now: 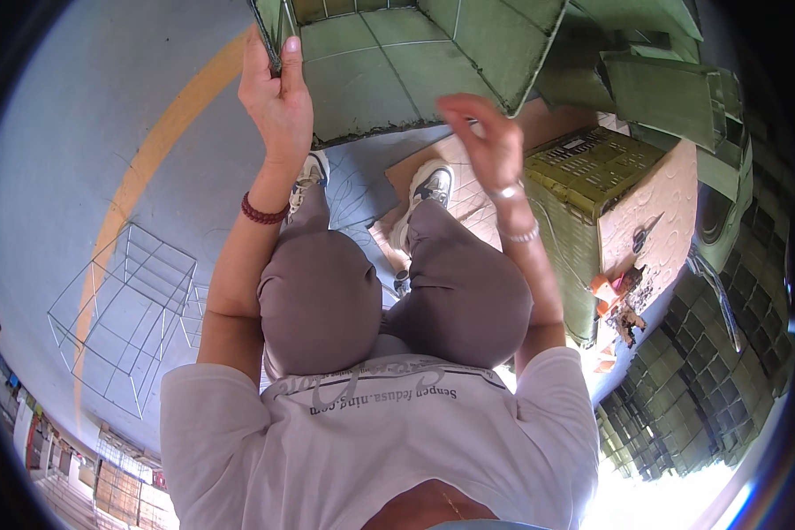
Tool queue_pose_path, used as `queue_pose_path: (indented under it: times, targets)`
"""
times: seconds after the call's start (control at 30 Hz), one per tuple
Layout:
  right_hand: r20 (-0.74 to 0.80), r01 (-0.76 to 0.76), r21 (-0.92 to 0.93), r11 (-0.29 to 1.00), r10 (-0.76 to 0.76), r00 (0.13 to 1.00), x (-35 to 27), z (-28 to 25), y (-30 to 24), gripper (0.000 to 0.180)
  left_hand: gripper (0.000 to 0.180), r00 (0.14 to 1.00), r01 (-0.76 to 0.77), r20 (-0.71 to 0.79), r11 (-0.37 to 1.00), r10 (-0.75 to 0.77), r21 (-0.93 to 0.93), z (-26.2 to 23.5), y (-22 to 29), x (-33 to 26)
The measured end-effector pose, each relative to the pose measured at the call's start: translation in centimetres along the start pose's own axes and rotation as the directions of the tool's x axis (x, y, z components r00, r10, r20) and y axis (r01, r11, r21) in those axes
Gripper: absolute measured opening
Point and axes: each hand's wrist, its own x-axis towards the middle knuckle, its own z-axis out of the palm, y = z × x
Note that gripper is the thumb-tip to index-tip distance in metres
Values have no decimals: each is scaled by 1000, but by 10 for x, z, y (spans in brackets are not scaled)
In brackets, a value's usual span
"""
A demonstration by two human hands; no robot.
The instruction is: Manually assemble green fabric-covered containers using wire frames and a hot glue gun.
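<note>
A large green box-like basket (pixel 371 84), with panels on a thin wire frame, stands in front of my feet. Its open inside faces me. My left hand (pixel 276 102) grips its upper left edge, with the thumb lying along the wire. My right hand (pixel 490 146) is raised just off the basket's lower right corner. Its fingers are bent and blurred by motion, and whether anything is in them does not show. A thin pale line (pixel 552 221) runs down beside my right wrist.
Bare wire frames (pixel 128 305) lie on the grey floor to my left, across a yellow stripe (pixel 163 132). An olive plastic crate (pixel 596 168) stands at my right. Scissors (pixel 647 234) and an orange-handled object (pixel 605 290) lie on cardboard (pixel 649 212) beside it. Green panels (pixel 662 97) are piled behind.
</note>
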Motion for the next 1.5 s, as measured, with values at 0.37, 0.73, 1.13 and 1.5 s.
queue_pose_path:
  times: [0.37, 0.73, 1.13, 1.5]
  targets:
    - [-951, -500, 168, 850, 273, 145, -301, -172, 114, 14, 32, 998, 9, 55, 1000, -8, -13, -11, -27, 3]
    - [-131, 331, 943, 47, 962, 238, -295, -228, 172, 46, 33, 995, -84, 54, 996, 81, 43, -19, -34, 6]
    - [-704, 129, 700, 702, 649, 288, -315, -195, 133, 26, 35, 996, -85, -22, 995, 86, 43, -4, -14, 0]
    - [-115, 111, 992, -65, -53, 992, -155, -183, 12, 64, 39, 999, -52, -1, 998, 52, 46, 2, 2, -4]
